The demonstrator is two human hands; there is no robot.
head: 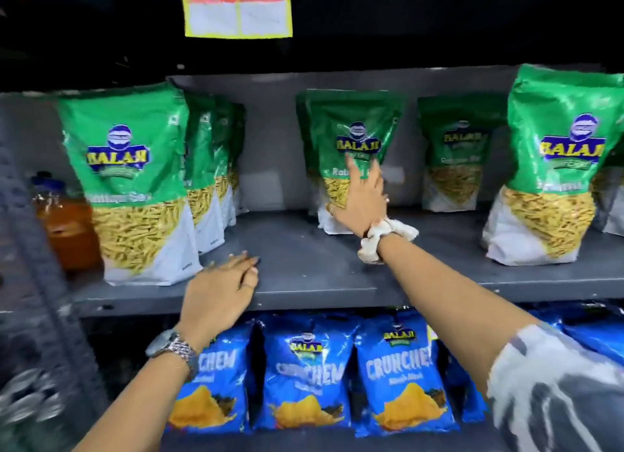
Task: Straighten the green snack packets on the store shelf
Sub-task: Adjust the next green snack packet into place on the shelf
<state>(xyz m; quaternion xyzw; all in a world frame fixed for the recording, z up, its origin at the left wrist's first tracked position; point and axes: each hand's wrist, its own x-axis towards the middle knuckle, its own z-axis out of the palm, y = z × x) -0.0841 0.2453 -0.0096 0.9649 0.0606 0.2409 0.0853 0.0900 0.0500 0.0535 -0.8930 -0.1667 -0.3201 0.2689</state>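
A glossy green-and-white snack packet (351, 154), set back mid-shelf on the grey metal shelf (304, 265), is touched by the spread right hand (363, 198). The left hand (219, 292) is rested flat, gripping nothing. Pulling the packet forward seems required next.
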